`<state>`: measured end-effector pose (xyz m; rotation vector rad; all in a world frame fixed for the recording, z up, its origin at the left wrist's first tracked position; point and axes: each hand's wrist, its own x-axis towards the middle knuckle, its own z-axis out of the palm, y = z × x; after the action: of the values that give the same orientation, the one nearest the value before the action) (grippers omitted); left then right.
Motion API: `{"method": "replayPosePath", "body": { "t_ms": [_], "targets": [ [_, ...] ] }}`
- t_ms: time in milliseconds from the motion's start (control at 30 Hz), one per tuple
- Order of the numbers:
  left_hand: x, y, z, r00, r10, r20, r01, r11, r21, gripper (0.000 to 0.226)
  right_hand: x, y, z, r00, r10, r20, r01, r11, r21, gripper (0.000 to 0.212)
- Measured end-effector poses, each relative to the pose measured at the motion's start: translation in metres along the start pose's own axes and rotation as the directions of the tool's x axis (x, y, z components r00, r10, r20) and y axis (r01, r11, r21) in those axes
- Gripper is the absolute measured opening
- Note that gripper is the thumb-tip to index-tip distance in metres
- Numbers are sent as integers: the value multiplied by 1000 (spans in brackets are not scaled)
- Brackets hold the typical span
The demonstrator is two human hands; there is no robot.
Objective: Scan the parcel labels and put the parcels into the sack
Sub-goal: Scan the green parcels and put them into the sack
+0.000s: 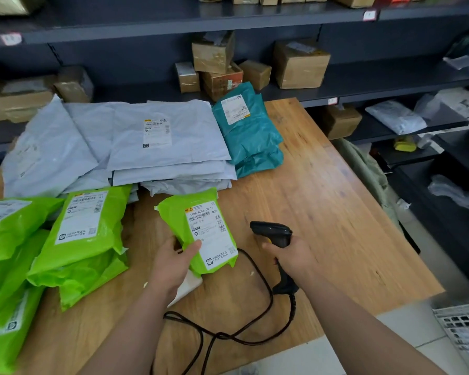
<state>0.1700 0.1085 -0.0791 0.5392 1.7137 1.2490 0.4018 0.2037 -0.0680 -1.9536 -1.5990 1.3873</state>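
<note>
the left hand (pixel 173 262) grips a small green parcel (pixel 173 212) by its near edge. the thumb presses on the lower corner of the white shipping label (pixel 213 234) and the fingers go behind the parcel, out of sight. the parcel is held tilted over the wooden table (pixel 336 212) with its label facing up toward the camera.

just right of it, the right hand (pixel 293 257) is wrapped round the handle of a black barcode scanner (pixel 274 232). the scanner's head sticks out above the knuckles and points toward the parcel's label, with a short gap between them. the black cord (pixel 293 309) drops from the handle below the right hand and loops across the table toward the left forearm.

under the left wrist lies a flat white item (pixel 190 282); what it is cannot be told. left of the left hand sits a heap of more green parcels (pixel 84 239), labels up. beyond the left hand's fingers a stack of grey mailer bags (pixel 160 136) is spread out. a pile of teal parcels (pixel 249 131) touches that stack's right side.

farther past both hands, dark shelving (pixel 363 82) carries cardboard boxes (pixel 299 63). far right of the right hand, pale greenish fabric (pixel 368 169) hangs beside the table's edge; whether it is the sack cannot be told.
</note>
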Motion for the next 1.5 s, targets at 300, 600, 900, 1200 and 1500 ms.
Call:
{"method": "replayPosePath", "body": {
  "t_ms": [300, 600, 900, 1200, 1500],
  "targets": [
    [-5, 9, -5, 998, 48, 38, -51, 996, 75, 31, 10, 10, 8, 990, 12, -144, -55, 951, -303, 45],
    [-7, 20, 4, 985, 111, 129, -134, 973, 190, 31, -13, 11, -2, 971, -34, -236, -105, 829, -550, 58],
    [-30, 43, 63, 941, 224, 252, -279, 937, 210, 38, -53, -9, -32, 910, -381, -161, 351, 918, -184, 46],
    [-67, 55, 197, 918, 264, 297, -339, 909, 241, 29, -48, 39, -145, 875, -456, -165, 448, 890, -81, 40],
    [-98, 55, 347, 932, 195, 305, -280, 922, 266, 13, -7, 112, -275, 888, -436, -148, 437, 899, -23, 35]
  ]
}}
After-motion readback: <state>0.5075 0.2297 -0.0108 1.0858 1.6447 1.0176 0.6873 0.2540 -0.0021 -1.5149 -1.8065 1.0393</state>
